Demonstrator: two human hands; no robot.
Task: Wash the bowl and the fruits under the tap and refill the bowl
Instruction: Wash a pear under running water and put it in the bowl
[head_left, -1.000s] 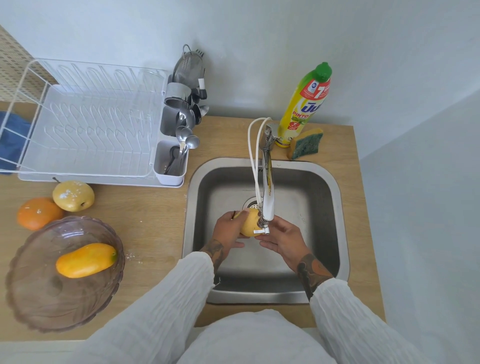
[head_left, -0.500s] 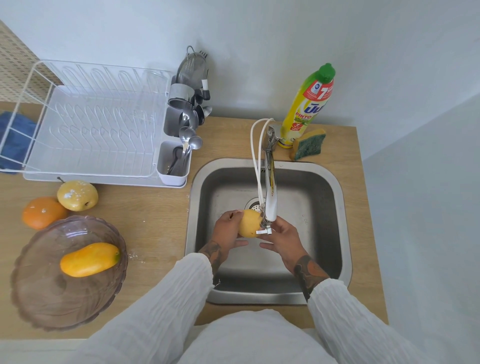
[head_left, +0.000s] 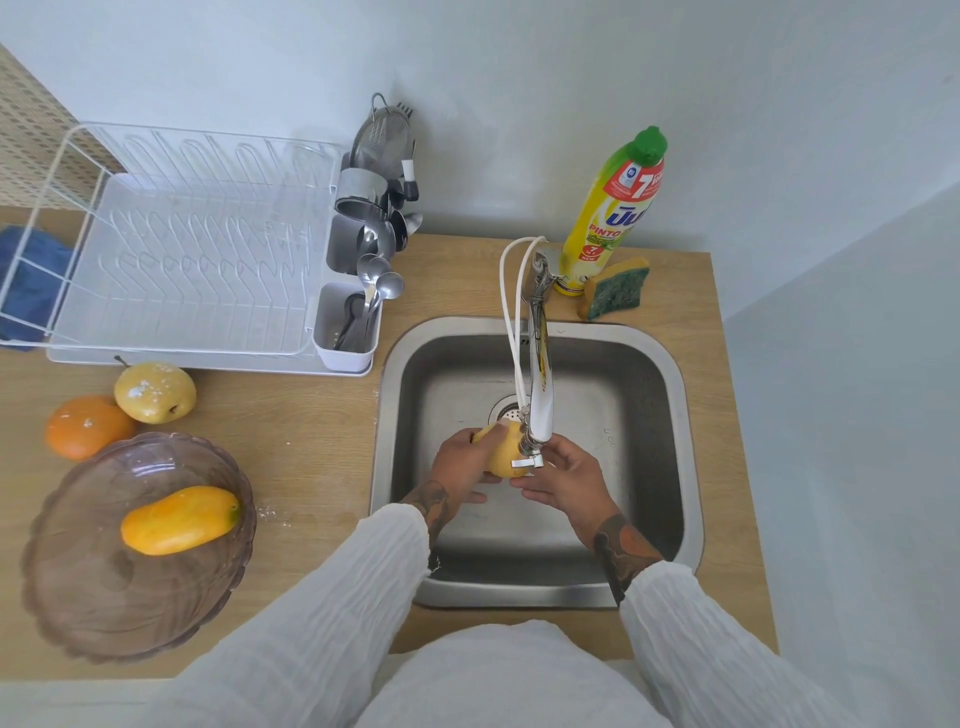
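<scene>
Now the yellow fruit (head_left: 505, 451) is gripped by left hand (head_left: 464, 458) under the tap (head_left: 537, 384); right hand (head_left: 563, 480) fingers (head_left: 522, 483), relaxed, have shifted slightly against it: rinsing ongoing.

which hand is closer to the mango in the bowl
Left. The left hand grips a yellow fruit over the sink, on the mango's side; the right hand lies farther off, beyond the tap.

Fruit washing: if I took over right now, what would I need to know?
Left hand holds a yellow fruit under the tap over the sink. Right hand is open beside it, at the tap's lever.
The mango lies in the bowl. The orange and the apple, which has white specks, wait on the counter.
Left: finish this fruit, wash those two, fill the bowl.
</scene>
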